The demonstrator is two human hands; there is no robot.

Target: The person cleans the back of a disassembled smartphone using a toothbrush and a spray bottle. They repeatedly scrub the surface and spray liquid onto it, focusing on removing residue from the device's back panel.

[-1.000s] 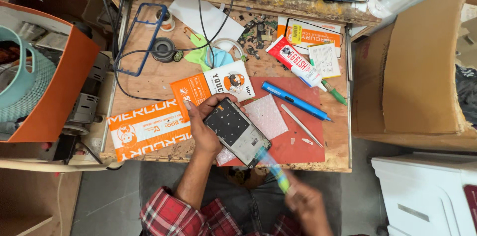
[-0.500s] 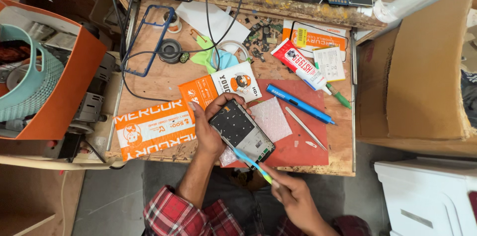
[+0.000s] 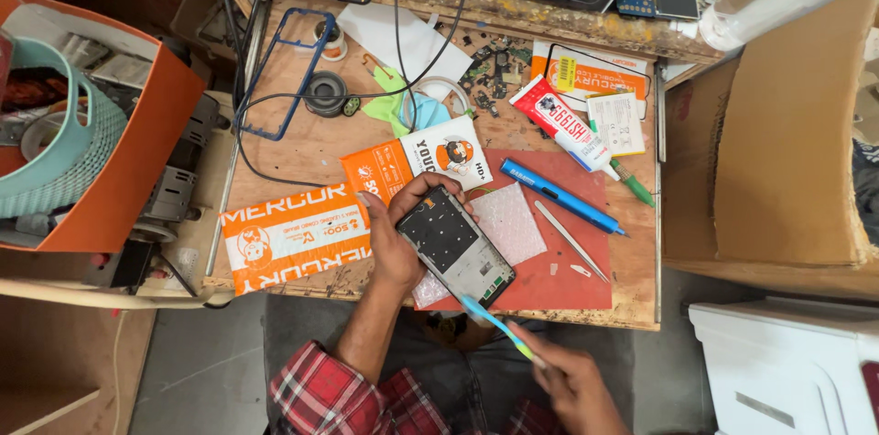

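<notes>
My left hand (image 3: pixel 396 238) grips an opened phone frame (image 3: pixel 456 247), dark inside with a silvery lower part, tilted above the near edge of the wooden workbench (image 3: pixel 302 146). My right hand (image 3: pixel 569 386) is below the bench edge and holds a thin blue and green brush (image 3: pixel 499 327). The brush's blue tip sits just off the phone frame's lower corner. A piece of bubble wrap (image 3: pixel 505 226) lies under the phone on a red mat (image 3: pixel 568 275).
Orange and white packets (image 3: pixel 295 233) lie left of the phone. A blue pen-shaped tool (image 3: pixel 560 196), metal tweezers (image 3: pixel 569 240), a glue tube (image 3: pixel 566 131), cables and a blue phone bumper (image 3: pixel 284 73) are on the bench. A cardboard box (image 3: pixel 787 124) stands right, an orange bin (image 3: pixel 101 124) left.
The brush swept from the phone frame's lower end down and off its corner, as my right hand drew back toward me. My left hand kept holding the frame.
</notes>
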